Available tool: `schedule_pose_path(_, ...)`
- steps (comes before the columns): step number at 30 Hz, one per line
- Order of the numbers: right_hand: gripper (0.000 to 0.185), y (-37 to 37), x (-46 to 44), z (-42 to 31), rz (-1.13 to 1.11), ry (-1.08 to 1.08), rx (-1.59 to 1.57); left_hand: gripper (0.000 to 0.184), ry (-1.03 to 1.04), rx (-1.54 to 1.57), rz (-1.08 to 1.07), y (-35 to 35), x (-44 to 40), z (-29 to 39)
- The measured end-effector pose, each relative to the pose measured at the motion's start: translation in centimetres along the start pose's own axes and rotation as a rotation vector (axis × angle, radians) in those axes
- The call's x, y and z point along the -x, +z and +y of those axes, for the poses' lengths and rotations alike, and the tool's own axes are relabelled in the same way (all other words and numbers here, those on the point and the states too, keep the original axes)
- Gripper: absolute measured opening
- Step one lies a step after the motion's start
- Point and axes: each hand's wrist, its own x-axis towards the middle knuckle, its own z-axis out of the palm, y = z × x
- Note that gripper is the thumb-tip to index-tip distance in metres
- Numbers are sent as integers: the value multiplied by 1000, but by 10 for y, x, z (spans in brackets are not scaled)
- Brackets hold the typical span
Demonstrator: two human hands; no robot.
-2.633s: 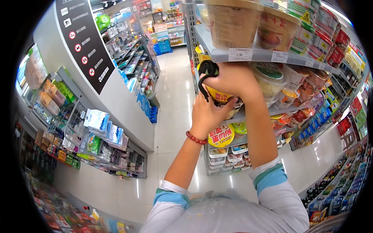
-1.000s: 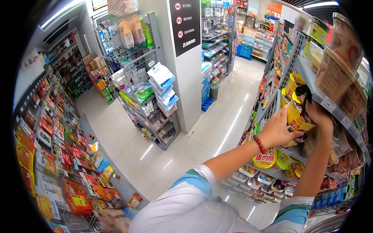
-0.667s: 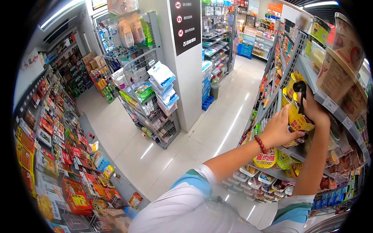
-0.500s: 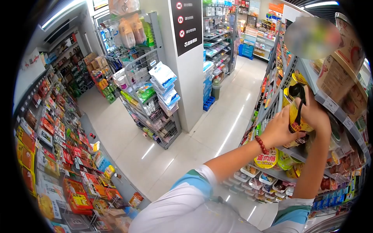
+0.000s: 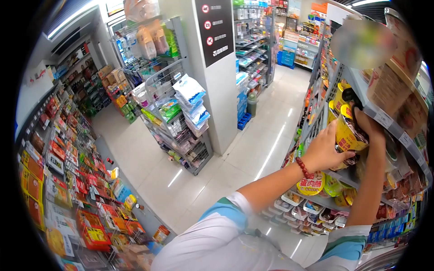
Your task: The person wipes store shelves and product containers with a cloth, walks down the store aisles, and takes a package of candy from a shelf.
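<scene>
Over the shelf on the right, my left hand (image 5: 322,151), with a red bead bracelet at its wrist, is closed around the lower part of a yellow instant noodle cup (image 5: 349,135). The cup is tilted. My right hand (image 5: 368,125) is at the cup's far side, its fingers bent and partly hidden. A black curved object (image 5: 348,95) shows at those fingers; its kind is unclear. Behind stand more yellow cups (image 5: 342,92) on the same shelf. Below my left wrist sits a round pink-and-yellow lidded tub (image 5: 311,184).
Cardboard boxes (image 5: 395,86) rest on the shelf above, behind a grey price rail (image 5: 384,119). Plastic-wrapped trays (image 5: 300,212) fill a lower level. Across the aisle are a wire rack (image 5: 174,119), a pillar (image 5: 219,99) and packed snack shelves (image 5: 86,194).
My right hand has shifted slightly down and back from the cup's front, and the black object moved up with more of the yellow cup showing. My left hand keeps its grip.
</scene>
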Motion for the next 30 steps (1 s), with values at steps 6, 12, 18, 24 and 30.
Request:
schedule_pose_path(6,41,6,1,7,332,-180,-5,96,30,-3,38,9,-4,-2)
schedule_pose_path(12,40,-5,12,-2,348,-312,-88,78,110,-41,48,11,-7,1)
schedule_pose_path(18,40,-5,31,1,196,-292,-92,74,136,-33,13,12,-7,1)
schedule_pose_path(24,31,-49,91,-33,150,-373,-512,78,153,-121,-104,17,-12,-18)
schedule_pose_path(30,29,28,249,-45,624,-363,-835,99,82,15,54,13,-6,1)
